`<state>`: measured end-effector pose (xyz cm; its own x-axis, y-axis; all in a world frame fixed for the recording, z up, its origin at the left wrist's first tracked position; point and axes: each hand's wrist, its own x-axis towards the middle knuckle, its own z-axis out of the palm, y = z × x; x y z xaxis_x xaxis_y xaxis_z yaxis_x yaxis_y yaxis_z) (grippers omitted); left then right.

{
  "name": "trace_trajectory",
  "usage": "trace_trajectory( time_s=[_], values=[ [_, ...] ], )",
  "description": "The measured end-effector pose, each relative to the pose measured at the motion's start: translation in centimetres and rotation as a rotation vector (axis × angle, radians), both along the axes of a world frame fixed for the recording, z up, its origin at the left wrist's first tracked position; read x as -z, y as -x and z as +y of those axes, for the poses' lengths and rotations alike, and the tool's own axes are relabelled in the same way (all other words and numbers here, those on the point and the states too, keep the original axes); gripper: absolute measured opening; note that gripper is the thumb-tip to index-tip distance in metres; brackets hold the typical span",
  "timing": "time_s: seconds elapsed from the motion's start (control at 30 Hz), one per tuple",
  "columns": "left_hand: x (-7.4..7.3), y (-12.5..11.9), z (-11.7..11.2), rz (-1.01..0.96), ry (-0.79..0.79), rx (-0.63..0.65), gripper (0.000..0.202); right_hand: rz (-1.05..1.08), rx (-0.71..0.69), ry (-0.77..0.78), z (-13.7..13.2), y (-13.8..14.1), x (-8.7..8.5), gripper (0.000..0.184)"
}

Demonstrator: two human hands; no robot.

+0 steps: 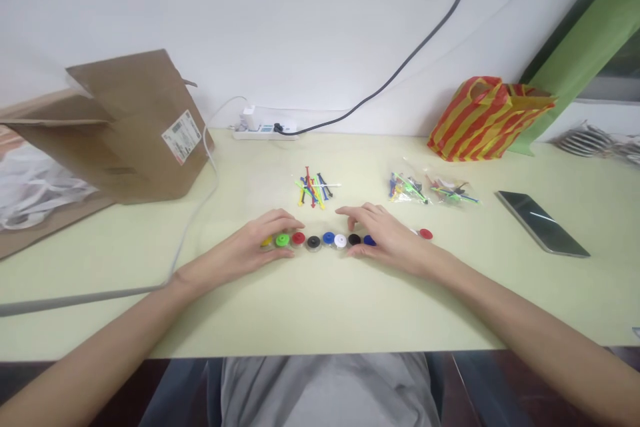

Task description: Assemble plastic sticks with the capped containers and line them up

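Observation:
A row of small coloured round discs [320, 239] lies on the pale green table [310, 307]: yellow, green, red, black, blue, white, black, blue. My left hand [255, 249] rests at the row's left end, fingers curved around the yellow and green discs. At the right end is my right hand [385, 238], fingers spread and bent over the black and blue discs. A lone red disc [425, 234] lies just right of that hand. Behind the row is a loose pile of coloured sticks [314, 188].
Two clear bags of coloured sticks [430, 189] lie right of the pile. A phone [543, 222] lies at the right, a striped red and yellow bag [487, 118] behind it. An open cardboard box [125, 127] stands left, and a power strip [265, 131] with cables sits by the wall.

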<state>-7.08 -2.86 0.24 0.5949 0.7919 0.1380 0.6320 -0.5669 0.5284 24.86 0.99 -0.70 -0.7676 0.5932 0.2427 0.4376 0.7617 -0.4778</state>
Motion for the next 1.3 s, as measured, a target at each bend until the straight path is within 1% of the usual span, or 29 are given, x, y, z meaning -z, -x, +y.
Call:
trace_trajectory(
  time_s=[0.07, 0.17, 0.2, 0.27, 0.37, 0.47, 0.53, 0.57, 0.63, 0.67, 0.73, 0.8, 0.87, 0.97, 1.1, 1.2, 1.3],
  values=[
    [0.0, -0.2, -0.2, -0.005, 0.011, 0.011, 0.034, 0.002, -0.019, -0.018, 0.0, 0.0, 0.0, 0.054],
    [-0.2, -0.3, -0.6, -0.008, -0.007, -0.009, 0.037, 0.008, -0.027, -0.109, -0.1, -0.1, -0.6, 0.023],
    [-0.3, -0.3, -0.7, -0.005, -0.030, -0.021, 0.036, 0.010, -0.020, -0.150, 0.0, -0.2, -0.9, 0.019],
    [-0.8, -0.1, -0.7, -0.004, -0.122, -0.053, 0.035, 0.021, 0.013, -0.229, 0.6, -0.8, -1.7, 0.018],
    [-1.8, 0.0, -0.1, -0.030, -0.366, -0.143, 0.031, 0.057, 0.104, -0.309, 2.7, -2.7, -2.8, 0.015],
    [-3.1, -0.6, 1.4, -0.062, -0.620, -0.203, 0.027, 0.067, 0.288, -0.339, 5.8, -5.2, -3.2, 0.020],
    [-3.7, -1.3, 2.7, -0.056, -0.725, -0.189, 0.028, 0.020, 0.397, -0.302, 7.7, -6.8, -2.9, 0.035],
    [-3.8, -1.6, 3.4, -0.049, -0.763, -0.178, 0.031, -0.042, 0.437, -0.261, 8.3, -7.4, -2.6, 0.043],
    [-3.4, -2.1, 4.6, -0.030, -0.800, -0.181, 0.035, -0.162, 0.494, -0.178, 9.1, -8.5, -1.7, 0.058],
    [-3.0, -2.2, 5.1, -0.033, -0.793, -0.198, 0.036, -0.209, 0.506, -0.146, 9.2, -8.8, -1.2, 0.063],
    [-2.0, -2.0, 5.9, -0.049, -0.741, -0.227, 0.038, -0.274, 0.517, -0.106, 9.0, -9.0, -0.2, 0.067],
    [-0.9, -1.4, 6.3, -0.032, -0.678, -0.234, 0.039, -0.296, 0.516, -0.093, 8.5, -8.7, 0.4, 0.063],
    [-0.2, -0.7, 6.6, 0.005, -0.620, -0.252, 0.041, -0.281, 0.503, -0.096, 8.1, -8.1, 0.7, 0.059],
    [0.2, 0.1, 6.9, 0.085, -0.494, -0.238, 0.041, -0.242, 0.452, -0.098, 7.5, -7.3, 0.6, 0.058],
    [0.4, 0.6, 7.7, 0.169, -0.381, -0.157, 0.045, -0.213, 0.383, -0.080, 7.3, -7.0, 0.4, 0.064],
    [1.1, 1.1, 8.4, 0.218, -0.321, -0.105, 0.049, -0.188, 0.368, -0.071, 7.5, -7.4, 0.3, 0.055],
    [1.9, 2.1, 8.9, 0.275, -0.227, -0.110, 0.055, -0.184, 0.359, -0.085, 7.8, -7.7, 0.4, 0.048]
  ],
)
